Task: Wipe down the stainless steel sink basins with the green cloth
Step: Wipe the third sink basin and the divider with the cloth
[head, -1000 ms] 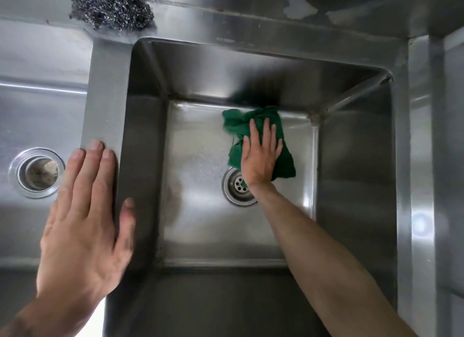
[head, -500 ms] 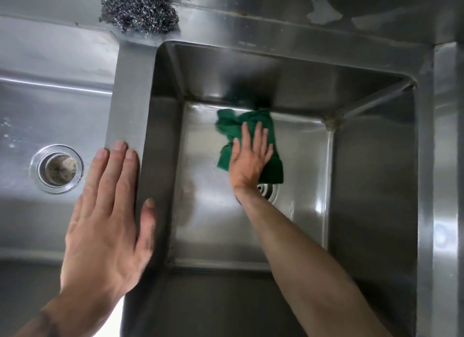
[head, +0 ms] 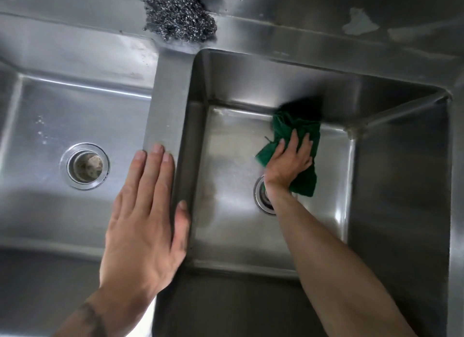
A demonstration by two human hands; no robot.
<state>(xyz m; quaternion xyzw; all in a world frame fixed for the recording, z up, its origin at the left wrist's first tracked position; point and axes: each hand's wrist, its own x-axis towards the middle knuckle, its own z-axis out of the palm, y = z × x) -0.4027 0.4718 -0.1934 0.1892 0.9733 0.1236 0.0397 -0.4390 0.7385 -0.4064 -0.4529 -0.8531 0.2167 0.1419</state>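
1. Where the floor of the right basin meets its back wall, the right hand presses the green cloth down; its fingers lie spread on top, not closed round it; bare floor stays open to the left and toward the near wall; the drain is just beside the wrist, partly hidden.
2. The left hand lies flat on the divider between the basins, fingers straight and together, thumb at its right edge.
3. Both basins are brushed steel, square-cornered and glare-streaked; the left basin has a round drain; a coarse, tangled steel scourer sits on the back ledge.
4. The cloth is dark green and crumpled, with a loose thread at its left.
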